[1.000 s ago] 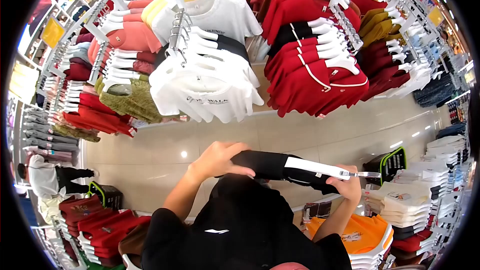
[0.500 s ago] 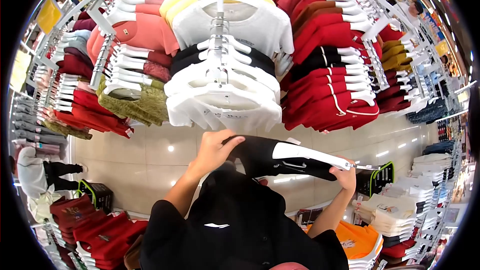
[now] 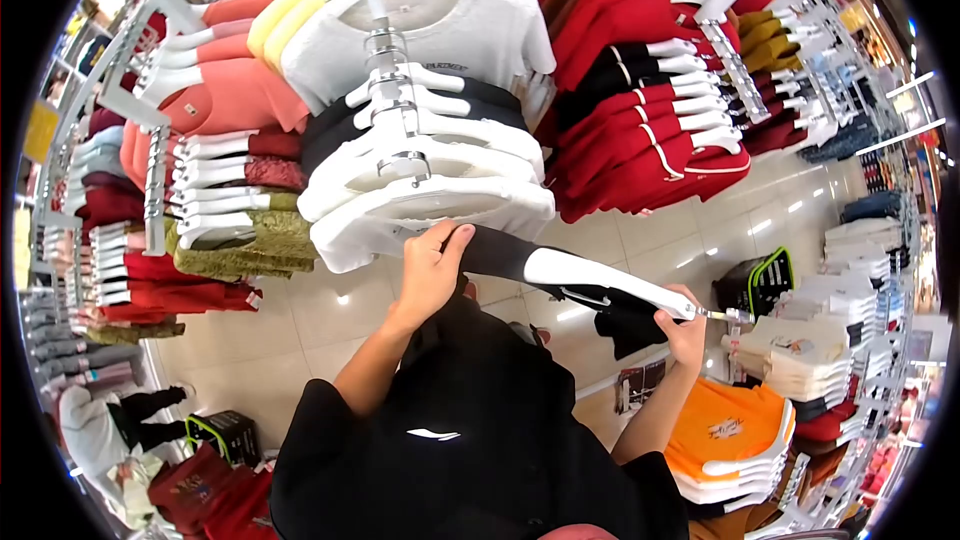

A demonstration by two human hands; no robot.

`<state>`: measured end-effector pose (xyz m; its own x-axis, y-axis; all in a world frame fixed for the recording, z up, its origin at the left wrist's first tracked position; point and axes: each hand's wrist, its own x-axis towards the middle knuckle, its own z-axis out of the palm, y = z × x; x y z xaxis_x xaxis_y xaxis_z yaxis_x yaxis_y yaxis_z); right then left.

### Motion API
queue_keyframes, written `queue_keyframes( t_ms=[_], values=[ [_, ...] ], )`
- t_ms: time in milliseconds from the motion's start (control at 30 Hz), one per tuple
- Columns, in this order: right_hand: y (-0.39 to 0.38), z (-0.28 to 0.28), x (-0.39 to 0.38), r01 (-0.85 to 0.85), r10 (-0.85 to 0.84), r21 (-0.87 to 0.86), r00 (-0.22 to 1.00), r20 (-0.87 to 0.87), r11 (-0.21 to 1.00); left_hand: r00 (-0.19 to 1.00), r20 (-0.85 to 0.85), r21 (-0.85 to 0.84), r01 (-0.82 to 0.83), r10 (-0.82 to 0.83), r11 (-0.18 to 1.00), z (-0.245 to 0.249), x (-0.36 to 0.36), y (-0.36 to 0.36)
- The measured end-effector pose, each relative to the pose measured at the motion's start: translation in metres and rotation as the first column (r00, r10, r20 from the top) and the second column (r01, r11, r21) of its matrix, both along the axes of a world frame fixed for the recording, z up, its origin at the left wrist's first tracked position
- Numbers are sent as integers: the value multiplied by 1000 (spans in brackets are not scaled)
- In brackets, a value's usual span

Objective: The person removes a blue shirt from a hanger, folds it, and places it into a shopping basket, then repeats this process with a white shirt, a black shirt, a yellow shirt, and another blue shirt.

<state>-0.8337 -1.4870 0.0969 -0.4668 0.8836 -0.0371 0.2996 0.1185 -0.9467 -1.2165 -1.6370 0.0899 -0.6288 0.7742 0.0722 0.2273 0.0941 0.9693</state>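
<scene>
A black garment (image 3: 495,253) hangs from a white hanger (image 3: 600,278) held sideways in front of my chest. My left hand (image 3: 432,270) pinches the garment's shoulder between thumb and fingers, just below the front white shirt (image 3: 440,218) on the rail. At the other side, my right hand (image 3: 684,328) grips the hanger near its neck. The metal hook (image 3: 735,316) sticks out past that hand to the right. Below the hanger, the lower folds of the garment drape down, partly hidden by the hanger.
Straight ahead, a metal rail (image 3: 385,40) carries several shirts. Red tops (image 3: 650,165) hang to the right, coral tops (image 3: 235,100) and green ones (image 3: 285,240) to the left. A black basket (image 3: 755,280) stands on the tiled floor, near orange shirts (image 3: 725,430). Another person (image 3: 95,430) is at far left.
The view has shifted and tilted, and the white shirts are nearer my left hand. The hanger slopes down more to the right. Both hands keep their hold.
</scene>
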Motion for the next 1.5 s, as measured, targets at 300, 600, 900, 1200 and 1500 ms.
queue_keyframes(
  t_ms=[300, 600, 900, 1200, 1500],
  values=[
    [-14, -66, 47, 99, -104, -41, 786, -610, 994, 946, 131, -21, 302, -297, 953, -10, 17, 11],
    [76, 47, -55, 218, -65, 89, 613, -787, 972, 678, -73, -44, 731, -732, 681, -9, 37, -18],
    [130, 111, -214, -135, -50, 601, 959, 280, 788, 665, -75, -88, 738, -743, 669, -7, 6, -77],
    [154, 122, -357, -489, 342, 593, 872, 350, 640, 750, -136, -93, 640, -647, 763, -16, -9, -110],
    [155, 105, -431, -677, 417, 518, 733, 537, 523, 806, -127, -105, 568, -578, 816, -24, -23, -121]
  ],
)
